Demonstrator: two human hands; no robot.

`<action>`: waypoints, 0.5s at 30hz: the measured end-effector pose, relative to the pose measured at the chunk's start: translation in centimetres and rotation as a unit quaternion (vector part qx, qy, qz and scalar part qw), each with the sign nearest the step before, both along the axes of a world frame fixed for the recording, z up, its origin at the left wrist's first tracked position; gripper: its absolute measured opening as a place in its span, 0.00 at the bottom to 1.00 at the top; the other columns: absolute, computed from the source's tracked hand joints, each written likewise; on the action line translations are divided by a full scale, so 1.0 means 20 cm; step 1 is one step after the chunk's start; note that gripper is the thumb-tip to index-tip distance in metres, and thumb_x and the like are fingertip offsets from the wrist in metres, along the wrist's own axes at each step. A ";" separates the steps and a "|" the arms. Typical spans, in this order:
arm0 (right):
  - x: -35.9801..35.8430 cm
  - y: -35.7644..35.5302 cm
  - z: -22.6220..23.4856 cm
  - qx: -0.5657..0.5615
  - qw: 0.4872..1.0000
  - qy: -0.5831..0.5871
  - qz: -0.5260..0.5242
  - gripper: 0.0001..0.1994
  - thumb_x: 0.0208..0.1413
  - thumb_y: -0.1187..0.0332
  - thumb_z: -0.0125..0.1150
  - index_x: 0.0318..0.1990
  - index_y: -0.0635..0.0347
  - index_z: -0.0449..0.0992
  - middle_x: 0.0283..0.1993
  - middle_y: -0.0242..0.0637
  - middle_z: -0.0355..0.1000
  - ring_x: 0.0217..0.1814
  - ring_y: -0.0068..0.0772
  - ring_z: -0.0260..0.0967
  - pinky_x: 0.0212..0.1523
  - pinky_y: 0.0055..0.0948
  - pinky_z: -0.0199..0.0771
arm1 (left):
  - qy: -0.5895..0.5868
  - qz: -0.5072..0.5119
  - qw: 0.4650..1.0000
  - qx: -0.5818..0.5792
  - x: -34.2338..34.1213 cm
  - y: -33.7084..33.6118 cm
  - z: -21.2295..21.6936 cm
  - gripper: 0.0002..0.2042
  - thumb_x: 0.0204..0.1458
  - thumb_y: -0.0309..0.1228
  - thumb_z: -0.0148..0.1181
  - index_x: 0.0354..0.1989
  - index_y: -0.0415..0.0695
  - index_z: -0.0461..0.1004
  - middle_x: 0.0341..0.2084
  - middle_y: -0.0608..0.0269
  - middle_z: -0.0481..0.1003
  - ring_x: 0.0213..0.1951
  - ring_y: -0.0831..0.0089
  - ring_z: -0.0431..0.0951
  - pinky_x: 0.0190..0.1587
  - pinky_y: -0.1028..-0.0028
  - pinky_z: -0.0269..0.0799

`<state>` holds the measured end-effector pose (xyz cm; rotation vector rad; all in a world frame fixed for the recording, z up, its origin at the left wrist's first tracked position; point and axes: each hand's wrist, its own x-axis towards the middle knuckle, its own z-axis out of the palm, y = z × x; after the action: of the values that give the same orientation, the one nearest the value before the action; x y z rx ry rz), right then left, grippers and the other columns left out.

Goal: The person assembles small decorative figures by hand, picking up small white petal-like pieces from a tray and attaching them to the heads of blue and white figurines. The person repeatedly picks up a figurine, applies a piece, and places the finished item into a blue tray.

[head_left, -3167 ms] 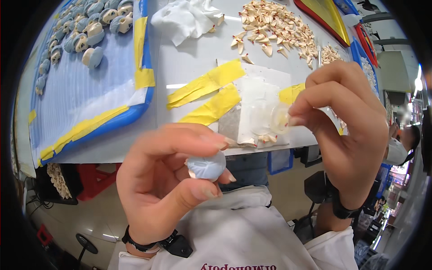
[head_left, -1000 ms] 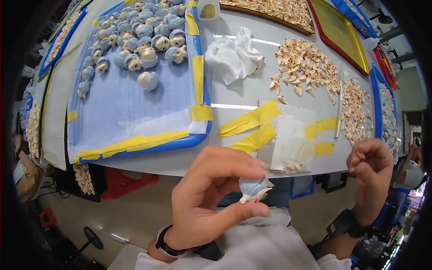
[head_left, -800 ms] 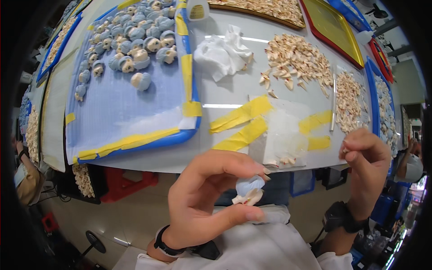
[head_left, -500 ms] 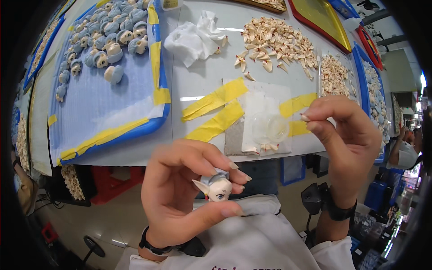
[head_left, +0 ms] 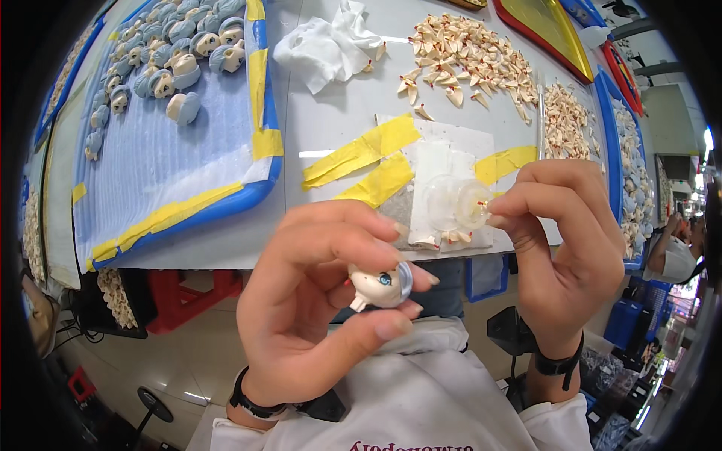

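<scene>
My left hand [head_left: 297,301] is closed around a small doll head [head_left: 378,287], with pale face, blue eye and grey-blue hair; the fingertips hold it at the table's near edge. A red spot shows beside its cheek. My right hand [head_left: 568,240] pinches a small cream ear piece [head_left: 482,204] with a red tip, mostly hidden by the fingers. Its tip is at the rim of a small clear cup [head_left: 450,204], which stands on a pad [head_left: 480,143] fixed by yellow tape [head_left: 365,156]. A few ear pieces [head_left: 456,237] lie by the cup.
A blue-rimmed tray [head_left: 150,177] with several doll heads [head_left: 180,64] lies at the left. A crumpled white cloth [head_left: 323,52] and a pile of ear pieces [head_left: 474,56] lie farther back. Another ear pile [head_left: 565,124] and a blue tray [head_left: 628,169] are at the right.
My right hand has moved left to the clear cup with the ear piece. My left hand has turned the doll head and raised it slightly; its ear no longer shows.
</scene>
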<state>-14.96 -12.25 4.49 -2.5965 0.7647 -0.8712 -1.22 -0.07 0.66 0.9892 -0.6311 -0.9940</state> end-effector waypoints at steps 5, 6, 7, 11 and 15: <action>0.00 0.01 -0.01 -0.012 1.000 -0.002 -0.013 0.08 0.34 0.84 0.60 0.25 0.64 0.72 0.28 0.37 0.68 0.31 0.31 0.64 0.33 0.24 0.62 | -0.028 0.020 0.999 -0.010 -0.02 -0.01 -0.05 0.23 0.39 0.36 0.68 0.39 0.38 0.64 0.35 0.54 0.68 0.31 0.65 0.76 0.27 0.78 0.73; 0.00 0.01 -0.01 -0.017 1.000 0.004 -0.013 0.08 0.34 0.84 0.60 0.24 0.64 0.72 0.28 0.37 0.68 0.31 0.31 0.64 0.33 0.25 0.62 | -0.039 0.029 0.999 -0.012 -0.02 -0.01 -0.06 0.23 0.39 0.36 0.68 0.39 0.38 0.64 0.34 0.54 0.68 0.31 0.65 0.76 0.27 0.78 0.73; 0.00 0.01 0.00 -0.021 1.000 0.014 -0.013 0.08 0.34 0.84 0.60 0.24 0.64 0.72 0.28 0.37 0.68 0.31 0.31 0.64 0.33 0.25 0.62 | -0.038 0.034 0.999 -0.008 -0.03 -0.01 -0.05 0.23 0.39 0.36 0.68 0.39 0.38 0.64 0.34 0.55 0.68 0.31 0.65 0.76 0.26 0.78 0.74; -0.01 0.04 0.02 0.036 0.999 0.005 -0.024 0.07 0.37 0.84 0.59 0.26 0.65 0.72 0.29 0.37 0.67 0.33 0.30 0.63 0.35 0.24 0.61 | -0.006 0.029 0.999 0.020 -0.07 -0.03 0.00 0.23 0.38 0.38 0.68 0.38 0.38 0.65 0.34 0.54 0.69 0.29 0.65 0.76 0.25 0.77 0.74; -0.02 0.09 0.03 0.202 0.973 -0.110 -0.030 0.06 0.41 0.83 0.58 0.29 0.68 0.70 0.31 0.37 0.66 0.36 0.29 0.62 0.39 0.24 0.59 | 0.007 0.007 1.000 0.030 -0.08 -0.02 0.01 0.25 0.37 0.41 0.68 0.38 0.38 0.65 0.33 0.55 0.69 0.29 0.65 0.76 0.24 0.76 0.74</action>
<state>-15.33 -10.50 5.10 -2.0933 0.8587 -0.8943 -2.80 -0.37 0.85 1.0361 -0.5845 -1.0117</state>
